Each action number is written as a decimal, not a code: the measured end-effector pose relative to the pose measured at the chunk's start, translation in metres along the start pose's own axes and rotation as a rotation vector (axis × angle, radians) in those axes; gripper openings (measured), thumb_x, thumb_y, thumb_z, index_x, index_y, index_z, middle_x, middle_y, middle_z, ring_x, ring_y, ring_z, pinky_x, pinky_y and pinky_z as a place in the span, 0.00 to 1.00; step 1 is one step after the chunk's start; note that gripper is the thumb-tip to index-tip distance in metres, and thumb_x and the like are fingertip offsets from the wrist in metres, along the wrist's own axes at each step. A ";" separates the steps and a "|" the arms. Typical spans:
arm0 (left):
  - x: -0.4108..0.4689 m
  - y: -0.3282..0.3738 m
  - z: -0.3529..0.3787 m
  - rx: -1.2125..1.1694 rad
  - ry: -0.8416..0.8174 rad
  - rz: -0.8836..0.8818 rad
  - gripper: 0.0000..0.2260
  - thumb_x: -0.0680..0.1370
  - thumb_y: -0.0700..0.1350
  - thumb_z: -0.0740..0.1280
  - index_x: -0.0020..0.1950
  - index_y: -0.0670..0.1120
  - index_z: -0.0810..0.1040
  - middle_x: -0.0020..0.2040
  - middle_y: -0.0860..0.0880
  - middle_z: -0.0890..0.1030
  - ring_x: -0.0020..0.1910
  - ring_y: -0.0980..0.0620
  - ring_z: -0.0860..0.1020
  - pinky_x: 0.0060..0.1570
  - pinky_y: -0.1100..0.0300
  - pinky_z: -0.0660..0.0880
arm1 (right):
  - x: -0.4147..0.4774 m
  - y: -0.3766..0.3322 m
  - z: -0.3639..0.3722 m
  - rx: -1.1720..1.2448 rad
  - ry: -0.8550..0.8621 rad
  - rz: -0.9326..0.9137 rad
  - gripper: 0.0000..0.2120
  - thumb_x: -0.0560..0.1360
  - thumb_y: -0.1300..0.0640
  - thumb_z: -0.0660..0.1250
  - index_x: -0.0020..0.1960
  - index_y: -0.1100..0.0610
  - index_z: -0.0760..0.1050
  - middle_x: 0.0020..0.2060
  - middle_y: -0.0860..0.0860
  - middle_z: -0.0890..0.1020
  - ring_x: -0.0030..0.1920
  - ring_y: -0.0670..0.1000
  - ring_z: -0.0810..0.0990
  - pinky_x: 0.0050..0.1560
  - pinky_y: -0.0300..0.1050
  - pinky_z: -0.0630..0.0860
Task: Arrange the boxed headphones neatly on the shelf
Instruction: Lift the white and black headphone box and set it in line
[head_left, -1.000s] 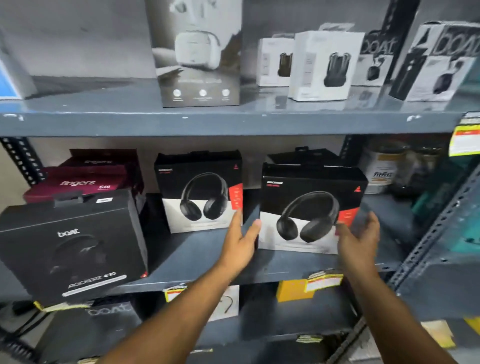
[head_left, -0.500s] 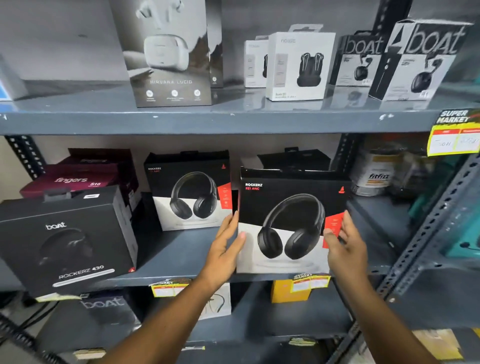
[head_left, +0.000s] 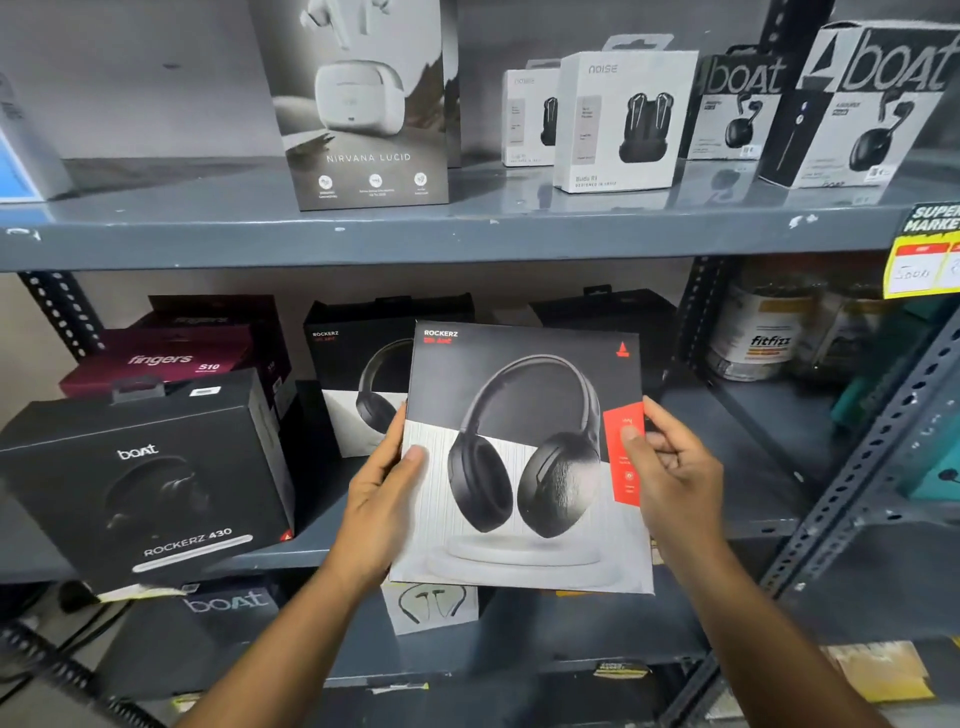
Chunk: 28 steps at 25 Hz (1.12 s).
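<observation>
While we are facing the shelf (head_left: 467, 234), our left hand (head_left: 379, 499) and right hand (head_left: 670, 478) are gripping the Rockerz headphone box (head_left: 519, 467) by its side edges, in front of the middle shelf.

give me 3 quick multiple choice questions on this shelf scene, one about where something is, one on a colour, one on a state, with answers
1. Where is the Rockerz 430 box?
A. top shelf
B. middle shelf, left
C. floor

2. What colour is the side strip on the held box?
A. red
B. blue
C. green

3. How is the held box supported?
A. standing on the shelf
B. in one hand
C. in both hands, off the shelf

Answers:
1 B, it sits at the left end of the middle shelf.
2 A, the strip by the right thumb is red.
3 C, the left hand and right hand hold its two sides.
</observation>
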<state>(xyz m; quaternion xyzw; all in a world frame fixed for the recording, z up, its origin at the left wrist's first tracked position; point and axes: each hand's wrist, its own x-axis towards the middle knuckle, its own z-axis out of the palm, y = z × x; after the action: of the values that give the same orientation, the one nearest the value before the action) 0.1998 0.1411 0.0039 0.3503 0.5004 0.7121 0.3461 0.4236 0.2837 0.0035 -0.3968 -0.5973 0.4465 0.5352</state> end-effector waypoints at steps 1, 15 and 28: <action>-0.003 0.002 -0.003 0.016 0.011 0.003 0.20 0.82 0.38 0.59 0.68 0.60 0.73 0.66 0.57 0.79 0.65 0.56 0.77 0.65 0.60 0.74 | -0.001 0.000 0.004 0.010 -0.008 -0.011 0.17 0.71 0.45 0.68 0.56 0.28 0.76 0.51 0.61 0.82 0.37 0.44 0.81 0.36 0.35 0.78; 0.037 -0.011 -0.073 0.371 0.282 -0.042 0.39 0.73 0.28 0.57 0.78 0.57 0.54 0.76 0.54 0.67 0.75 0.52 0.65 0.76 0.48 0.60 | 0.013 0.020 0.116 -0.093 -0.406 0.059 0.36 0.73 0.68 0.66 0.75 0.42 0.64 0.52 0.35 0.83 0.50 0.58 0.82 0.56 0.59 0.79; 0.064 -0.036 -0.091 0.469 0.347 -0.107 0.42 0.75 0.31 0.62 0.79 0.53 0.42 0.79 0.48 0.60 0.76 0.45 0.63 0.75 0.49 0.61 | 0.014 0.040 0.146 -0.132 -0.479 0.053 0.36 0.73 0.69 0.66 0.76 0.48 0.61 0.62 0.37 0.75 0.68 0.46 0.74 0.66 0.50 0.73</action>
<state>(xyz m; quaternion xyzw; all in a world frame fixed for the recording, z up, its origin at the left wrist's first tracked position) 0.0948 0.1616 -0.0441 0.2670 0.7207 0.6070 0.2021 0.2772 0.2923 -0.0351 -0.3293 -0.7243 0.5018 0.3393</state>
